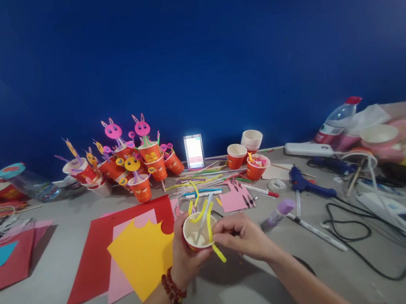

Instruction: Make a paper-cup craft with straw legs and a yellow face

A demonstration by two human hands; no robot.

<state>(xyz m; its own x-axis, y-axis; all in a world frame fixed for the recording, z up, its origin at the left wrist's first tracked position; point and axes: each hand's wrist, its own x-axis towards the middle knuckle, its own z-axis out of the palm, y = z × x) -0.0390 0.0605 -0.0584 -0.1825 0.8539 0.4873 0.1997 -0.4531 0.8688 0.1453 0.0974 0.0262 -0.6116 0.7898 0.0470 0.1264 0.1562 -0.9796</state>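
My left hand [184, 255] is wrapped round a paper cup [197, 235], tilted so that its white inside faces me. Several yellow bendy strips that look like straws stand in the cup with a pale thin one. At the cup's right rim, the fingers of my right hand [241, 236] pinch one yellow straw [210, 229]. Its lower end sticks out past the rim, below my fingers. Whether it passes through the cup wall I cannot tell.
Red cups with paper animal heads [141, 185] stand at the back left. Yellow paper [142, 254] lies over pink and red sheets. Loose straws [203, 178], a glue stick [278, 213], a blue glue gun [310, 184] and its looping cable lie behind and to the right.
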